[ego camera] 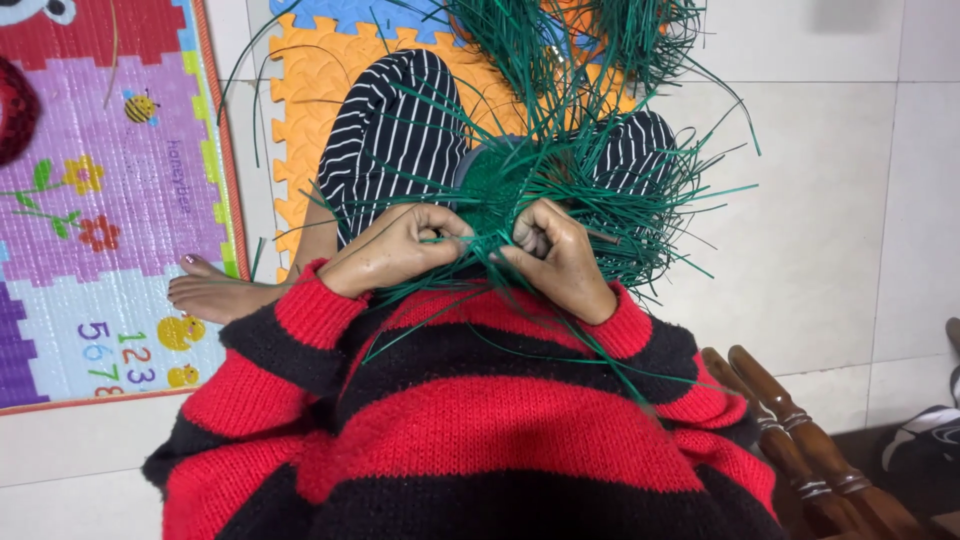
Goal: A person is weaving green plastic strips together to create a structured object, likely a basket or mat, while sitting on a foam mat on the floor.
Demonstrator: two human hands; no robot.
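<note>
Hands meet low over the lap: the left hand (395, 250) and the right hand (555, 255) sit close together, knuckles up, both curled shut on thin green strips (640, 200) that they pinch between them. Just beyond the fingers (445, 222), resting on the knees, is a small woven green piece (492, 185), a tight round patch of plaiting. From its edge loose strips fan out in every direction, most thickly to the right of the right hand, and a few trail down over the red and black striped sweater (480, 420) below the hands. A thin dark stick (598, 236) shows just right of the right hand; whether that hand holds it I cannot tell. Judging from this, the weaving looks early on: only the small dense centre is done, and the many long free ends say most of the piece is still unwoven. Farther beyond the fingers, a second heap of loose strips (600, 30) lies on an orange foam mat (320, 80), near striped trousers (395, 140). Left of the left hand a bare foot (215, 290) rests by a colourful play mat (100, 200). Right of and below the right hand stand 2 turned wooden legs (800, 430) on the pale tiled floor (830, 200).
</note>
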